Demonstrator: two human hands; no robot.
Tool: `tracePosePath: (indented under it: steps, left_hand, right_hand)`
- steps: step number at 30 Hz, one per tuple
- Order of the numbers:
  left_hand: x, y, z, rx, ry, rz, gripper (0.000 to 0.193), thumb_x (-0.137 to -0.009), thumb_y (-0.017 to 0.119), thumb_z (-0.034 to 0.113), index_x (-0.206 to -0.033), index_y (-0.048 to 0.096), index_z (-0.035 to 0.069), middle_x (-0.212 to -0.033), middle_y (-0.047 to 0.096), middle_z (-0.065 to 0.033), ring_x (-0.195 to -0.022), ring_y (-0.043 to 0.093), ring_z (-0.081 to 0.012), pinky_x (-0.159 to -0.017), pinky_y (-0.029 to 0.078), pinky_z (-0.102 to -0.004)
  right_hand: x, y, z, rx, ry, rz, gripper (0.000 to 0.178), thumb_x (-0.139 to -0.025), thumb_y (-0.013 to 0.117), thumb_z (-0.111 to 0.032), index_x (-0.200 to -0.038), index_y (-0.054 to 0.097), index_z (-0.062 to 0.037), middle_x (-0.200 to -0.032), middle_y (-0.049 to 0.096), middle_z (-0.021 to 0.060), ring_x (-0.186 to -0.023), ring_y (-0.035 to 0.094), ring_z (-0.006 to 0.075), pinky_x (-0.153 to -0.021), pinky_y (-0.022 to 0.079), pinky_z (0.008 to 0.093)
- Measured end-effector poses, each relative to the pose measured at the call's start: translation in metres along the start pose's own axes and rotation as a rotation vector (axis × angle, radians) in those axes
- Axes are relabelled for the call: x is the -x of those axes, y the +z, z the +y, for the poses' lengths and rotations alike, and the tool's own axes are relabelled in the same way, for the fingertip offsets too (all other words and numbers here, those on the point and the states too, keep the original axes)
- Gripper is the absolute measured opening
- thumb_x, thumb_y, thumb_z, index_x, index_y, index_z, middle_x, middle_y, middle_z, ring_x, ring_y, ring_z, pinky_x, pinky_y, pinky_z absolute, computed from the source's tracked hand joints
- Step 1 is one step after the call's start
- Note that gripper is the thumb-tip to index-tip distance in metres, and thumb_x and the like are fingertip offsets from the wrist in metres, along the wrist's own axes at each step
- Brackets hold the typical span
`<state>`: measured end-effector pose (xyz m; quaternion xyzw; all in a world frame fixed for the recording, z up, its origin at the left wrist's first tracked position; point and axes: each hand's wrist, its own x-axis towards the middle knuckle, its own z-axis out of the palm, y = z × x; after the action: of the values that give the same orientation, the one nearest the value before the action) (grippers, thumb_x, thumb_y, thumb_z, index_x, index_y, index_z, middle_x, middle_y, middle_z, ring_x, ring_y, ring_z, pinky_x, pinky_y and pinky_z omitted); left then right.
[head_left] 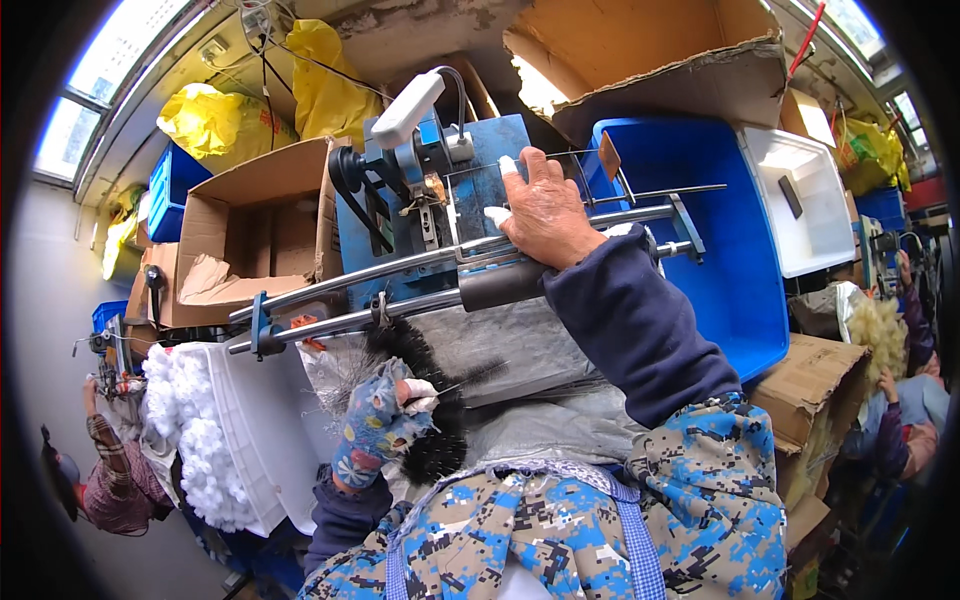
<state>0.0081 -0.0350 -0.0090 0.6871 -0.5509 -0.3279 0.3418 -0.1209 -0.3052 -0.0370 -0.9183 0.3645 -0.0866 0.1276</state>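
Note:
A bench machine with a blue plate [490, 140] stands before me, crossed by two long steel rods [385, 313]. On its sliding carriage [495, 286] rests my right hand [550, 210], fingers stretched forward and thumb apart; white tape wraps the thumb and one fingertip. My left hand [385, 415], in a flowered sleeve cover or glove with taped fingertips, is closed on black bristles [435, 450]. Thin dark strands stick out past its fingers. More bristles [390, 340] hang below the front rod. What lies inside the left fist is hidden.
A blue bin [700, 250] and white tub [800, 200] stand right of the machine. Cardboard boxes [250, 215] sit left and behind [690, 80]. White fluffy pieces [190, 440] fill a white tub at left. Other people work at far left [125, 470] and right [905, 420].

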Motion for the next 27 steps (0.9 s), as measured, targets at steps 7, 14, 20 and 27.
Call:
tracePosePath:
  steps: [7, 14, 20, 27]
  left_hand:
    - [0.017, 0.000, -0.007, -0.027, -0.111, 0.069, 0.013, -0.074, 0.065, 0.004, -0.087, 0.064, 0.006, -0.070, 0.062, -0.0055, -0.061, 0.061, -0.0169, -0.057, 0.048, -0.0269]
    - [0.014, -0.004, -0.007, -0.115, 0.053, 0.083, 0.012, -0.075, 0.065, 0.004, -0.087, 0.064, 0.005, -0.068, 0.063, -0.0049, -0.060, 0.061, -0.0144, -0.054, 0.048, -0.0262]
    - [0.017, -0.007, 0.000, -0.118, 0.007, 0.077, 0.012, -0.075, 0.065, 0.005, -0.086, 0.064, 0.005, -0.067, 0.062, -0.0050, -0.058, 0.061, -0.0154, -0.053, 0.048, -0.0262]
    - [0.015, -0.012, 0.007, -0.168, 0.003, 0.127, 0.013, -0.073, 0.067, 0.006, -0.086, 0.064, 0.006, -0.070, 0.062, -0.0073, -0.062, 0.062, -0.0214, -0.057, 0.048, -0.0299]
  right_hand:
    - [-0.001, 0.015, -0.010, -0.069, -0.044, 0.059, 0.060, -0.080, 0.063, -0.031, -0.123, 0.044, 0.0056, -0.106, 0.044, 0.0198, -0.089, 0.055, 0.0342, -0.077, 0.048, 0.0390]
    - [-0.008, 0.022, -0.034, -0.022, -0.071, 0.018, 0.061, -0.081, 0.061, -0.033, -0.122, 0.043, 0.0087, -0.104, 0.047, 0.0219, -0.086, 0.056, 0.0331, -0.071, 0.050, 0.0385]
    - [-0.015, 0.035, -0.067, -0.112, -0.057, 0.099, 0.066, -0.078, 0.064, -0.034, -0.122, 0.042, 0.0090, -0.102, 0.050, 0.0215, -0.083, 0.057, 0.0323, -0.070, 0.050, 0.0369]
    - [-0.012, 0.024, -0.037, -0.076, -0.099, -0.053, 0.060, -0.078, 0.064, -0.027, -0.118, 0.041, 0.0101, -0.104, 0.047, 0.0229, -0.086, 0.057, 0.0344, -0.074, 0.049, 0.0388]
